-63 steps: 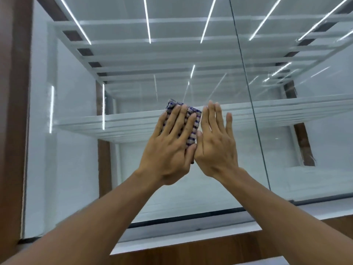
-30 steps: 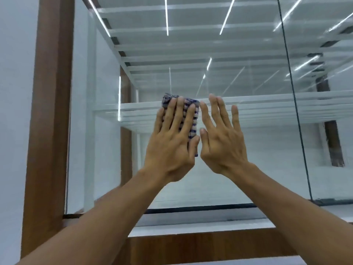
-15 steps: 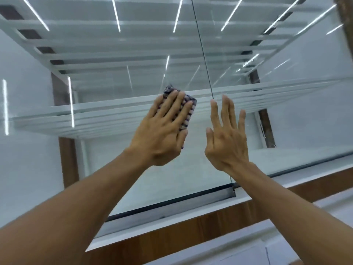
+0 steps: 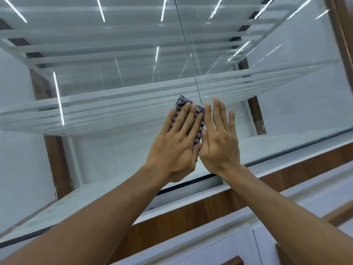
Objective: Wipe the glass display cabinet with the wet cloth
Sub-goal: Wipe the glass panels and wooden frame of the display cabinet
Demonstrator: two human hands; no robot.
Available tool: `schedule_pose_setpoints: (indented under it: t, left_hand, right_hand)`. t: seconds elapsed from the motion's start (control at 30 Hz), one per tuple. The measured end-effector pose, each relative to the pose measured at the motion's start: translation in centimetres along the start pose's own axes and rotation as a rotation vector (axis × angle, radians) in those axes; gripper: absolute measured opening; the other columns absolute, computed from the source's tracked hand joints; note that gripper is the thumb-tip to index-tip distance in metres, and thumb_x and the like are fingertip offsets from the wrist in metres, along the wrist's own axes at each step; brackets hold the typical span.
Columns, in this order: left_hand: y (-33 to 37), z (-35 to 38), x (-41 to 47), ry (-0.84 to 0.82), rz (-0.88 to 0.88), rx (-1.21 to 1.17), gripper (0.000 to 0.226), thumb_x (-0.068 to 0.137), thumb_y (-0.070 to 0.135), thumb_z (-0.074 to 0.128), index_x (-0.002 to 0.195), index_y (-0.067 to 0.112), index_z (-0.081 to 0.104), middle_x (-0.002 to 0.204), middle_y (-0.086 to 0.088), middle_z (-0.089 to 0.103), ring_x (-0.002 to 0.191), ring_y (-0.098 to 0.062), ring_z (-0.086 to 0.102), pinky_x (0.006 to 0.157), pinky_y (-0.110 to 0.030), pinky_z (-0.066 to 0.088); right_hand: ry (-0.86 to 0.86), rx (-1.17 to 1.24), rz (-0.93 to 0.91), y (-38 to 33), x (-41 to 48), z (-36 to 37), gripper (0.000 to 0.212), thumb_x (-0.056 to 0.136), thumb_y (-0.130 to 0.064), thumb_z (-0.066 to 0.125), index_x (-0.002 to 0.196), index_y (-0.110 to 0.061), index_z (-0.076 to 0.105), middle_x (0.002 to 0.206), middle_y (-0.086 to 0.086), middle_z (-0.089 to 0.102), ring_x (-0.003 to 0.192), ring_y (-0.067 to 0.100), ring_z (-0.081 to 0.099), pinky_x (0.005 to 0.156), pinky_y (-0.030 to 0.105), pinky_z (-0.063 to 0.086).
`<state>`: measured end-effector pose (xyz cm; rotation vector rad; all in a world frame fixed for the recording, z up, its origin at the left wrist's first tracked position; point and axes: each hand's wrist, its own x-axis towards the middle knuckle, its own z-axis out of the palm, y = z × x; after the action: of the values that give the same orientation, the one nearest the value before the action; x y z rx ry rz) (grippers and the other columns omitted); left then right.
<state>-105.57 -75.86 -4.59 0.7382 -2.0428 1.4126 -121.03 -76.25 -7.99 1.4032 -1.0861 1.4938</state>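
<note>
Since half a second ago the right hand (image 4: 219,138) is closing the gap and is now lying against the left hand (image 4: 177,144), thumb edges touching. Both are sitting just right of centre frame, flat on the glass front of the cabinet (image 4: 107,155). The cloth (image 4: 181,102), folded and checked blue and white, is being pressed to the glass under the left hand's straight fingers; only its top corner and right edge are showing. The right hand's fingers are lying straight, slightly spread, holding nothing. A vertical seam (image 4: 188,54) is running down to the cloth. Both forearms are leaving the frame's lower edge.
</note>
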Motion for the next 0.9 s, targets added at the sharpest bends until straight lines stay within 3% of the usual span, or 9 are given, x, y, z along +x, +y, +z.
schedule_pose_setpoints:
  t: [0.2,0.5,0.73,0.9]
  left_hand:
    - [-1.0,0.0,-1.3,0.058,0.047,-0.023,0.067,0.107,0.044,0.019,0.165,0.010,0.011,0.172,-0.013,0.002,0.160,-0.026,-0.004,0.130,-0.048,0.003]
    - [-10.9,-2.7,-7.9,0.113,-0.220,0.029,0.069,0.107,0.044,0.026,0.165,0.011,0.010,0.173,-0.013,0.000,0.161,-0.026,-0.003,0.130,-0.051,0.007]
    - [-19.3,-5.2,-17.8,0.161,-0.439,0.068,0.070,0.106,0.044,0.031,0.165,0.010,0.015,0.173,-0.013,0.005,0.161,-0.027,0.001,0.130,-0.052,0.007]
    - [-26.6,-7.4,-20.6,0.148,-0.585,0.083,0.072,0.105,0.048,0.021,0.165,0.014,0.004,0.174,-0.010,-0.003,0.160,-0.022,-0.008,0.130,-0.046,-0.004]
  right_hand:
    - [-0.042,-0.033,-0.003,-1.0,-1.2,0.1,0.063,0.102,-0.020,0.026,0.159,0.002,0.015,0.169,0.023,0.009,0.158,0.035,0.004,0.127,0.059,0.005]
    - [-0.087,0.078,-0.149,-12.2,2.5,4.3,0.064,0.101,-0.023,0.023,0.158,-0.004,0.006,0.170,0.017,0.009,0.159,0.028,0.002,0.127,0.057,0.002]
    - [-0.150,0.094,-0.316,-23.4,3.3,7.6,0.065,0.101,-0.027,0.026,0.161,-0.004,0.017,0.170,0.017,0.008,0.159,0.031,0.001,0.125,0.064,0.005]
    - [-0.166,0.127,-0.353,-30.8,4.9,9.5,0.068,0.096,-0.026,0.029,0.160,-0.005,0.017,0.169,0.018,0.008,0.158,0.033,0.000,0.123,0.067,0.003]
